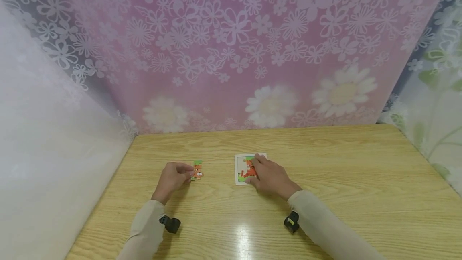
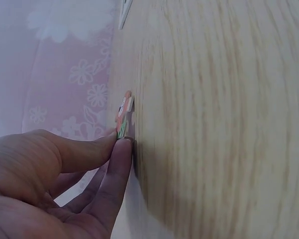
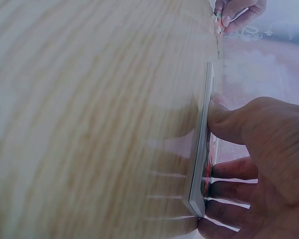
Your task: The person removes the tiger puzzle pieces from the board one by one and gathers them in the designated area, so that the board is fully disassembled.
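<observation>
My left hand (image 1: 173,177) pinches a jigsaw piece (image 1: 197,171) between thumb and fingers, close over the table at left. Orange, white and green show on the piece, with part of an animal face. Seen edge-on in the left wrist view, the thin piece (image 2: 123,118) juts out past the fingertips. To the right lies a square puzzle board (image 1: 236,170) with a white rim and a partly filled tiger picture; its upper left part is pale and bare. My right hand (image 1: 272,177) rests on the board's right side, fingers spread and pressing down, thumb near the front edge.
Both hands work over a wood-grain table (image 1: 216,216). A pink flowered curtain (image 1: 223,71) hangs behind its far edge, and pale curtains (image 1: 54,131) close off the sides. Each wrist wears a small black camera (image 1: 171,224).
</observation>
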Demonstrator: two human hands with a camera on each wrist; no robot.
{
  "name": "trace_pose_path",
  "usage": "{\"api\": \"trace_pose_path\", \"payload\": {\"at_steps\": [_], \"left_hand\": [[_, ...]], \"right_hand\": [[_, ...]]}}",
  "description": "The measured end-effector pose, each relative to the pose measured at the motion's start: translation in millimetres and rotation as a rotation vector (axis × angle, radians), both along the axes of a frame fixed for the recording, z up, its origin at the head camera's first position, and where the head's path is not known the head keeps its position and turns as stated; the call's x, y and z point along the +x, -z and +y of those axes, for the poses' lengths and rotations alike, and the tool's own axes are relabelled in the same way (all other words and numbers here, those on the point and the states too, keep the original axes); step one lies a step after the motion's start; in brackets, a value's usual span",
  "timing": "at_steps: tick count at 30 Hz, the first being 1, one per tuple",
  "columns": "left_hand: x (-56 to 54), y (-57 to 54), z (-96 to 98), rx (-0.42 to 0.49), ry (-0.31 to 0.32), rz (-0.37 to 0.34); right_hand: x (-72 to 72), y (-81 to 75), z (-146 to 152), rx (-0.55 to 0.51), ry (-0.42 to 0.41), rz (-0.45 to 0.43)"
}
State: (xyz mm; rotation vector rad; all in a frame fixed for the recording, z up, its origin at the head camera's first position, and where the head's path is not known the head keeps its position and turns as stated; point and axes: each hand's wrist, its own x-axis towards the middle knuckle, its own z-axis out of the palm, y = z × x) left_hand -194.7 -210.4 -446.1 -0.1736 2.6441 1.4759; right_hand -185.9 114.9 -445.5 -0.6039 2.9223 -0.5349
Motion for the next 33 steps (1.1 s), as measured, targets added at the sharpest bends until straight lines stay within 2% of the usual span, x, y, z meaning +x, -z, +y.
{"api": "trace_pose_path", "payload": {"at_steps": [8, 16, 33], "left_hand": [[-0.1, -4.2, 2.8, -0.069, 0.012, 0.014], [0.2, -6.4, 4.7, -0.088, 0.009, -0.004], [-1.6, -7.6, 4.9, -0.175, 0.030, 0.024]], "right_hand": [[0.0, 0.1, 0.2, -0.007, -0.002, 0.006], [0.3, -0.4, 0.4, -0.002, -0.010, 0.018], [-0.9, 0.3, -0.5, 0.001, 0.001, -0.008]]}}
